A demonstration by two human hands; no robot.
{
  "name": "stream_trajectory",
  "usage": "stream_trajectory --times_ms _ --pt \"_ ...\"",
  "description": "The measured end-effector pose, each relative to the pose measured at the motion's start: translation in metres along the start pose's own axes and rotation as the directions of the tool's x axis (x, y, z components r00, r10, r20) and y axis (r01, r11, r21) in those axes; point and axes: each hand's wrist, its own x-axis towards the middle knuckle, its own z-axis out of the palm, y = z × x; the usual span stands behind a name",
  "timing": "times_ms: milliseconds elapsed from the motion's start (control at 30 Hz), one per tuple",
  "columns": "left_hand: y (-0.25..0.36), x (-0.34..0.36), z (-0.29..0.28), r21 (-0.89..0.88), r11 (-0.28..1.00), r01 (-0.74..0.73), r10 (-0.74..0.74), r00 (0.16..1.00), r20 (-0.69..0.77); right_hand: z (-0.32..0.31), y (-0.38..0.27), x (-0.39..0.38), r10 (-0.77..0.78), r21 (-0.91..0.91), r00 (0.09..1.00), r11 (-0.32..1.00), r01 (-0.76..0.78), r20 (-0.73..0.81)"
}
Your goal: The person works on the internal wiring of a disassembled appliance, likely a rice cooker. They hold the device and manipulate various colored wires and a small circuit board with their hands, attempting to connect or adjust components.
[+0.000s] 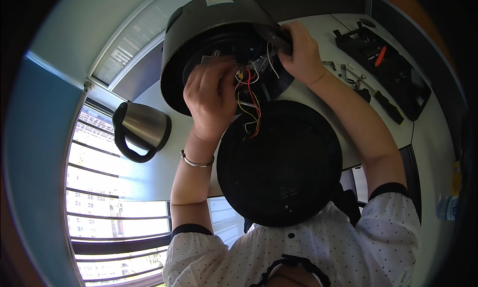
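Black round appliance (214,28) is tipped over the table (172,162), open side facing the wearer, guts on full display. Closest in, a round black cover (281,172) is parked by the dotted blouse (294,249), with red, yellow and white wires (257,107) strung up into the shell. Left hand (211,97) is tucked into the opening, fingers bent; whether anything's pinched can't be told. At the right rim, the handle (278,38) is gripped by the right hand's (302,55) fingers. Further out, a steel kettle (144,123) is placed left, a screwdriver (389,107) and dark tool case (414,95) right.
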Motion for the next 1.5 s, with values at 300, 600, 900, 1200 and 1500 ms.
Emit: stream_trajectory --times_ms 300,600,900,1200,1500 --pt "0.005 -0.001 -0.003 -0.454 0.620 0.640 -0.568 0.765 0.303 0.001 0.002 -0.001 -0.017 0.001 1.000 1.000 0.017 -0.017" --pt "0.001 -0.009 0.005 -0.511 0.553 0.658 -0.536 0.751 0.386 0.001 0.002 0.000 -0.023 -0.004 1.000 1.000 0.023 -0.013" --pt "0.004 -0.008 0.007 -0.534 0.458 0.711 -0.607 0.689 0.396 0.000 0.001 0.000 -0.023 -0.010 1.000 1.000 0.023 -0.011" --pt "0.014 -0.011 0.005 -0.360 0.552 0.752 -0.648 0.659 0.382 0.000 0.003 0.000 -0.050 -0.002 0.999 0.999 0.050 -0.009" --pt "0.013 -0.015 0.012 -0.480 0.438 0.760 -0.674 0.631 0.385 0.000 0.003 0.001 -0.057 0.010 0.998 0.998 0.057 -0.031"
